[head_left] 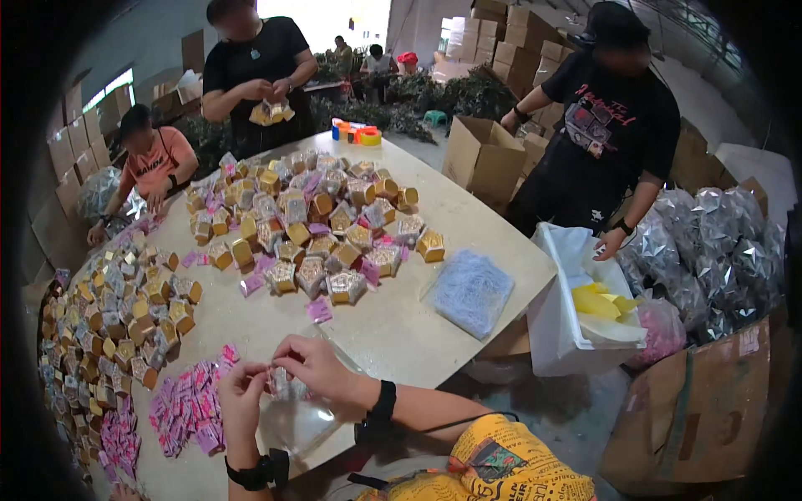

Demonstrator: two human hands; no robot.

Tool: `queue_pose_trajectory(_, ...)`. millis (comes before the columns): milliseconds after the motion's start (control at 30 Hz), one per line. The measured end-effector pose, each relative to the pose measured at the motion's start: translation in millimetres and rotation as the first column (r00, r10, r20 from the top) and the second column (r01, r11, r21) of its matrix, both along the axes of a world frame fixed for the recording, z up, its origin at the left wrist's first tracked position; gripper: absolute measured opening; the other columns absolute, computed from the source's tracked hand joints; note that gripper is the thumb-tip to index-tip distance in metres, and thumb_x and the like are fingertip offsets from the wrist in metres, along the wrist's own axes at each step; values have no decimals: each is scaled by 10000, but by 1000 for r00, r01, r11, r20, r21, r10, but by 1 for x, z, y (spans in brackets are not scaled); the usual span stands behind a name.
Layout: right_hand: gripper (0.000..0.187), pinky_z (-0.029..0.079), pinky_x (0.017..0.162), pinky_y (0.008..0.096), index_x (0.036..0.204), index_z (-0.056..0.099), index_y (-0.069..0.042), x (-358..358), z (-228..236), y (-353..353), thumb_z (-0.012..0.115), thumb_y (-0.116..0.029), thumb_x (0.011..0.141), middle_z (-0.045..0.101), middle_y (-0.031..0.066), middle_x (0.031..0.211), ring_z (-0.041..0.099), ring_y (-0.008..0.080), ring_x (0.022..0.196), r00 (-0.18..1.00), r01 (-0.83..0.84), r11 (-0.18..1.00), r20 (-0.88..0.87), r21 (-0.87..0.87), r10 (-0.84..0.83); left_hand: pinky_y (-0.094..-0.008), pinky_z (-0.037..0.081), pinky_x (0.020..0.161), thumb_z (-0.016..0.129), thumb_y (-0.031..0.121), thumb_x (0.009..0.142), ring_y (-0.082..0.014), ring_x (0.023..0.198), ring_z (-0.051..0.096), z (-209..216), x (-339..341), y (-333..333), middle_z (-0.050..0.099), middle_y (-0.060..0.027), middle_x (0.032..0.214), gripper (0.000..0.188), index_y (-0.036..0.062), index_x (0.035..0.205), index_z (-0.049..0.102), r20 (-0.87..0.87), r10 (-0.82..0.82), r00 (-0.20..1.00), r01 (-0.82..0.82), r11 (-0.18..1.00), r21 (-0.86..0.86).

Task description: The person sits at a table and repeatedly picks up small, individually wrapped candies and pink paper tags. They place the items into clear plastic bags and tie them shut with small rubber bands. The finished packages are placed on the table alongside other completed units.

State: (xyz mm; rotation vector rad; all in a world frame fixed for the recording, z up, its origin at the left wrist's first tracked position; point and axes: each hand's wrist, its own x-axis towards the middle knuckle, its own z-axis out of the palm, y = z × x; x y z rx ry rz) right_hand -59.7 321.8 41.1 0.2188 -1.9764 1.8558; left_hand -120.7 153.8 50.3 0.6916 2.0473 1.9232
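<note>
Near the table's front edge, my left hand (242,399) and my right hand (316,367) meet with fingertips pinched. Between them is a small clear plastic bag (288,387); whether anything is inside it I cannot make out. Below it, at the table edge, lies clear plastic sheeting or bags (301,427). Left of my left hand spreads a pile of small pink-and-white packets (190,407). Beyond my hands, a single pink packet (318,311) lies on the tabletop.
On the table (393,334) are a heap of gold pentagonal boxes in clear wrap (309,225), more boxes (117,309) at left, a bag of pale-blue strands (470,292) and tape rolls (356,132). A white bin (551,301) stands right. Several people work around.
</note>
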Motion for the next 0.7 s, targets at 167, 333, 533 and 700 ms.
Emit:
queue_pose_trajectory(167,99,458,536,199,948,587,-6,-9,-7,-2,573,-96,907,612,33,776,566,66,573,998,-35,966,43,-257,48,-216,444,559,574,-38,820,-88,625,561,14,6,12,602,-49,734,54,-30,844,622,-185,73,980,-92,991,-94)
queue_pose_trajectory(333,140,460,474,206,981,583,-27,-14,-1,-8,585,-148,910,619,42,789,585,83,537,929,-82,749,222,-658,296,-225,420,575,603,-11,811,-90,670,558,39,17,17,589,-33,742,32,-8,823,632,-452,114,885,-226,953,-203)
queue_pose_trajectory(533,144,494,529,217,1006,566,-29,-15,-5,-11,579,-140,916,629,55,796,619,108,608,885,-189,658,164,-729,436,-224,388,540,586,-18,822,-95,603,506,45,25,17,528,-31,753,56,-16,845,637,-475,127,871,-224,963,-153)
queue_pose_trajectory(700,126,524,586,244,983,574,-16,-16,-2,-1,577,-124,917,635,72,803,636,137,645,844,-303,660,129,-687,521,-252,400,518,589,-57,804,-118,633,511,59,33,6,507,-50,774,105,-14,890,630,-486,4,874,-183,929,-321)
